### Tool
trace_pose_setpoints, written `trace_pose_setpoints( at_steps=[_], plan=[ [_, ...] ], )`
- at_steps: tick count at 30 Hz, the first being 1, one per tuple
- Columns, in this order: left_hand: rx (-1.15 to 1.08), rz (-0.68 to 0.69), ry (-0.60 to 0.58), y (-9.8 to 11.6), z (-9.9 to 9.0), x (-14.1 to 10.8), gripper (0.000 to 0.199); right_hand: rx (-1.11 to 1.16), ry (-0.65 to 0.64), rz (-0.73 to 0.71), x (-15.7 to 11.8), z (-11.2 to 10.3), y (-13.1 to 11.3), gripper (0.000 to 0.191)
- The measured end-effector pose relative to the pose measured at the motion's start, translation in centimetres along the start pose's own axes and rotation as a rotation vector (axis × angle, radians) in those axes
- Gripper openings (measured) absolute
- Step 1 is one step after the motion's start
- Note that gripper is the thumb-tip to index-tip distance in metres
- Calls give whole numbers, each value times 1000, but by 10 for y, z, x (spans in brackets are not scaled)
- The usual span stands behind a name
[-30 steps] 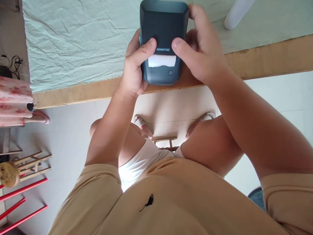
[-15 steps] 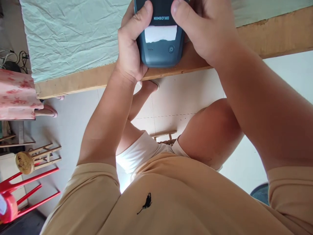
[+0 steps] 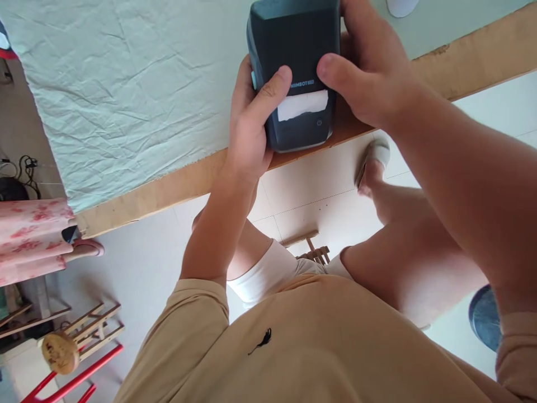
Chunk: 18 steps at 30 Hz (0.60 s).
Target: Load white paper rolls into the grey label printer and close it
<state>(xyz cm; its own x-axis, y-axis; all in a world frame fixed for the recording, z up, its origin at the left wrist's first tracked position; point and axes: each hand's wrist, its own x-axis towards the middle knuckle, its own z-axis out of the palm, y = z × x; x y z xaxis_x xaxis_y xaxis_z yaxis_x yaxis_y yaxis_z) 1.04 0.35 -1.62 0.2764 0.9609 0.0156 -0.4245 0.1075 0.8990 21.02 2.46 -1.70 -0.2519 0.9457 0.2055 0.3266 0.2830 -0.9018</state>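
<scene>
Lower in my view than half a second ago, the label printer point(image 3: 296, 53) also sits slightly turned, most of its far end now showing. Both thumbs rest on its face beside the lettering; my left hand point(image 3: 251, 126) and right hand point(image 3: 373, 73) are part-closed around its two sides, gripping it between them. It is above the front edge of the bench point(image 3: 436, 60), with a white paper strip point(image 3: 302, 105) at its slot. To hold it well, I'd keep the pressure even and both thumbs off the paper and the power button point(image 3: 319, 122). The fingertips underneath are hidden, so I can't tell whether its base touches the bench. Further out, past the right hand, the frame's top cuts off a white cylinder point(image 3: 401, 5).
</scene>
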Motion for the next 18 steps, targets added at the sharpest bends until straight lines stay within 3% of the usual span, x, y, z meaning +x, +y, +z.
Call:
trace_pose_setpoints(
  at_steps=[3,9,13,18],
  plan=[
    [-14,-18,-25,1,-3,2,5,14,21,-107,-1,-3,9,73],
    [-8,-47,1,4,1,-1,22,-106,30,-47,-8,-3,8,78],
    [42,-58,95,5,3,-8,33,-101,11,-43,-9,-1,5,95],
    [68,-62,45,4,-2,-9,39,-75,-6,-66,-9,-1,5,95]
  ],
)
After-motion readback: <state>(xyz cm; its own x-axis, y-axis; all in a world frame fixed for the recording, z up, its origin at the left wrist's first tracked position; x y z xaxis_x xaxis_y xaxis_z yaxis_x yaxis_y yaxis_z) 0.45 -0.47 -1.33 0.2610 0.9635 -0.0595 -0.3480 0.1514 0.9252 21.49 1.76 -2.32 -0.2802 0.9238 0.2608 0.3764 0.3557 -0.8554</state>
